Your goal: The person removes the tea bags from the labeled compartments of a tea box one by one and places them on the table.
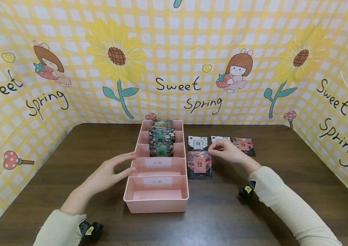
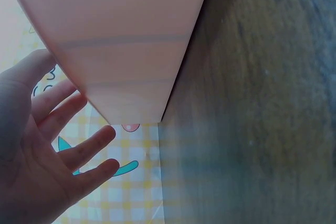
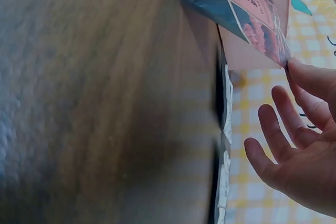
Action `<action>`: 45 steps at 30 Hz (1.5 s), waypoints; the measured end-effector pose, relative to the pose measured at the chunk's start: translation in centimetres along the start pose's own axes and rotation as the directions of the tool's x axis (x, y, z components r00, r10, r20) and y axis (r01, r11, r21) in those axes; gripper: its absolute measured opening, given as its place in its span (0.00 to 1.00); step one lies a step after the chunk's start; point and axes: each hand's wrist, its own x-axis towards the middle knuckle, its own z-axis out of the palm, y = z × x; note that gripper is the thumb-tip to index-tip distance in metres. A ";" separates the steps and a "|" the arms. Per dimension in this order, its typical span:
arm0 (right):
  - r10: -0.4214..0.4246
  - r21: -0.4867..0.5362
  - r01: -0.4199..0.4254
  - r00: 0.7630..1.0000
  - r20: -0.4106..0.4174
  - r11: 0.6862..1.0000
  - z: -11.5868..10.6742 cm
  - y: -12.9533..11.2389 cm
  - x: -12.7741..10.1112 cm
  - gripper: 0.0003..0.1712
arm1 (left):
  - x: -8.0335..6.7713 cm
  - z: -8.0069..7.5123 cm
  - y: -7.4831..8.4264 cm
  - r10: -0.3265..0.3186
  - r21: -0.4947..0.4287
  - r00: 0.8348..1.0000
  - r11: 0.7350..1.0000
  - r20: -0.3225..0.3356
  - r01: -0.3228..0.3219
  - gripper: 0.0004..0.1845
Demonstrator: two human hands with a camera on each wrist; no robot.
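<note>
Between thumb and forefinger, my right hand (image 1: pixel 230 150) pinches the upper corner of a red and black tea sachet (image 1: pixel 199 165). In the right wrist view this sachet (image 3: pixel 247 3) hangs tilted beside the pink box. With fingers spread, my left hand (image 1: pixel 107 173) rests at the left rim of the pink divided box (image 1: pixel 156 206). Green and dark tea sachets (image 1: pixel 161 150) stand in the box's three far compartments. The two near compartments hold no sachets, and white labels (image 1: pixel 157 181) are on their dividers.
Right of the box lie a white and black sachet (image 1: pixel 197 143), another white one (image 1: pixel 220 138) partly behind my right hand, and a red and black one (image 1: pixel 244 145). A yellow checked cloth (image 1: pixel 174 44) encloses the dark wooden table (image 1: pixel 223 218) at the back and sides.
</note>
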 end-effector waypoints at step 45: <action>0.128 -0.194 -0.141 0.989 -0.076 0.971 1.6 0.8 2.3 0.08 | 0.0 0.2 -0.3 -0.012 0.004 1.000 1.000 -0.005 0.012 0.24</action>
